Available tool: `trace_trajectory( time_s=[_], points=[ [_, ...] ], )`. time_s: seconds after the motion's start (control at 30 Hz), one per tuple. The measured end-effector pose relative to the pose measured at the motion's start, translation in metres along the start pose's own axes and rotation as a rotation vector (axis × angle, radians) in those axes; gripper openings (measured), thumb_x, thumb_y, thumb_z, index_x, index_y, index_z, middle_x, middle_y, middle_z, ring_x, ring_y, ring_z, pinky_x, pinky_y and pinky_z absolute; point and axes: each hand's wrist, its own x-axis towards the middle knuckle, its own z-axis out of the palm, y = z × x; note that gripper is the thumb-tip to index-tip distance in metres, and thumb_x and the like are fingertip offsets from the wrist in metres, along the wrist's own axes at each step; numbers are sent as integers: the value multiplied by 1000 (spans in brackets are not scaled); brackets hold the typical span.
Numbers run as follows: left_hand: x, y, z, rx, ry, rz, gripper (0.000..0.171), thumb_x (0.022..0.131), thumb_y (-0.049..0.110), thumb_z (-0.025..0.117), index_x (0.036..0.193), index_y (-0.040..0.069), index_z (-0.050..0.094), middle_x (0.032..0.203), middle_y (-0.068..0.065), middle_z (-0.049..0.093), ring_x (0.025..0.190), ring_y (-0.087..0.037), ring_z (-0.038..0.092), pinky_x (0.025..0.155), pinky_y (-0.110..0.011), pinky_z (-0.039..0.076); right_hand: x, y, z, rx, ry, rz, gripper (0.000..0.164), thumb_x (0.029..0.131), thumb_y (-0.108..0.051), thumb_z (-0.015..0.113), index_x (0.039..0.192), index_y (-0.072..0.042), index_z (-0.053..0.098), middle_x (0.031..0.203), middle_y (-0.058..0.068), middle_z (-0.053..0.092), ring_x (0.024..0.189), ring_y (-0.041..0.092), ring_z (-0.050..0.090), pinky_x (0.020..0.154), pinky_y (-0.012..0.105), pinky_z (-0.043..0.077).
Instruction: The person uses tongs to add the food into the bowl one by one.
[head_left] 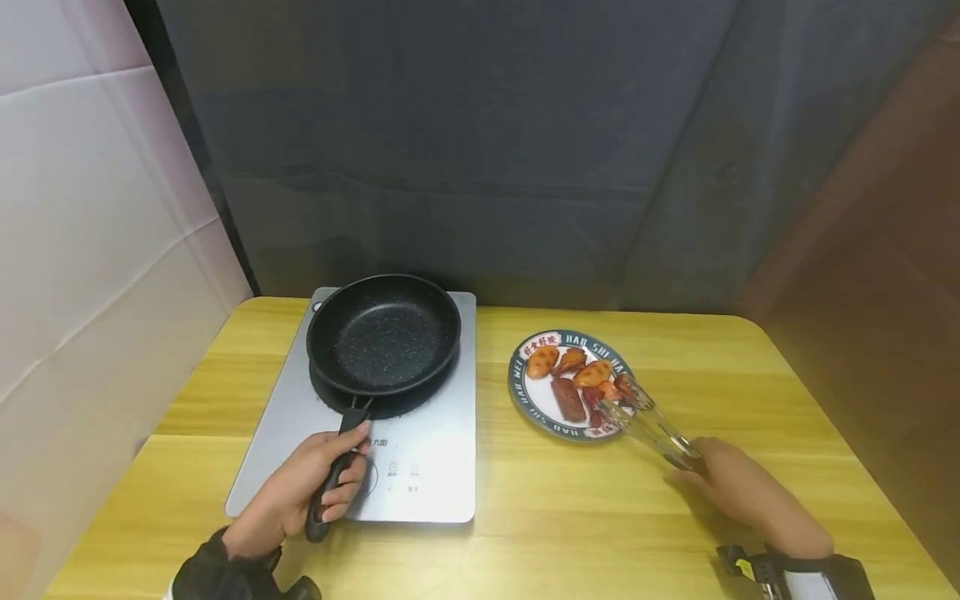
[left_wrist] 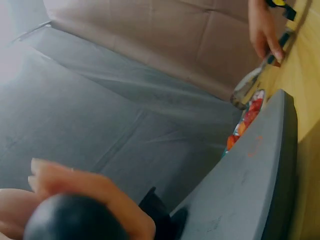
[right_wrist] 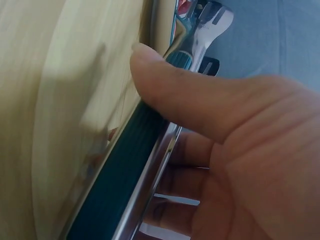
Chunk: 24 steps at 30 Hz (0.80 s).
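My left hand (head_left: 330, 479) grips the black handle of a frying pan (head_left: 386, 333), its fingers wrapped round it. The pan is bare inside and sits over a flat silver induction cooktop (head_left: 435, 492). On the right, my right hand (head_left: 723, 483) holds metal food tongs (head_left: 660, 433) with a dark green grip, seen close in the right wrist view with the thumb (right_wrist: 175, 90) along one arm. The spread tong tips reach over the right side of a green-rimmed plate (head_left: 525, 408). Several pieces of food lie on it, among them a brown slab (head_left: 567, 400) and orange-brown oval pieces (head_left: 542, 362).
A yellow wood-grain table (head_left: 525, 533) carries everything. Behind it hangs a dark grey cloth (head_left: 480, 167), with a pale cloth wall (head_left: 97, 217) on the left and a brown one (head_left: 885, 275) on the right.
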Motion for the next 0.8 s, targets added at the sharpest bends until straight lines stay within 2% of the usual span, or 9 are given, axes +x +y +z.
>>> trace_trajectory(
  time_s=[0.33, 0.43, 0.57, 0.67, 0.8],
  points=[
    [2, -4, -2, 32, -3, 45, 33, 102, 33, 46, 88, 6, 32, 60, 7, 34, 40, 0, 32, 34, -15, 30, -6, -2, 0, 46, -32, 17, 30, 92, -31, 64, 87, -5, 50, 66, -2, 42, 57, 12, 43, 50, 26, 37],
    [2, -4, -2, 32, 10, 34, 32, 102, 32, 46, 89, 7, 31, 60, 7, 34, 40, 0, 32, 34, -15, 30, -9, 1, -1, 62, -12, 0, 28, 95, -30, 61, 88, -5, 50, 66, -3, 42, 56, 9, 41, 48, 24, 36],
    [3, -1, -2, 29, 11, 22, 32, 102, 33, 47, 90, 8, 31, 61, 7, 33, 40, 0, 32, 33, -15, 29, -18, 1, -6, 88, 36, 29, 27, 97, -31, 58, 89, -6, 52, 64, -3, 41, 53, 7, 38, 46, 24, 35],
    [3, 1, -3, 38, 9, 11, 33, 102, 34, 48, 87, 8, 32, 60, 8, 34, 40, 0, 32, 33, -14, 30, -22, -4, -15, 69, 91, 42, 30, 98, -31, 57, 97, -1, 56, 64, -3, 45, 54, 9, 41, 47, 26, 37],
    [1, 2, -4, 53, 0, -5, 35, 102, 35, 47, 82, 8, 35, 58, 8, 35, 40, 0, 32, 34, -14, 30, -20, -22, -28, 26, 133, 33, 44, 98, -33, 56, 116, 8, 54, 66, -2, 50, 57, 13, 44, 51, 30, 40]
  ],
)
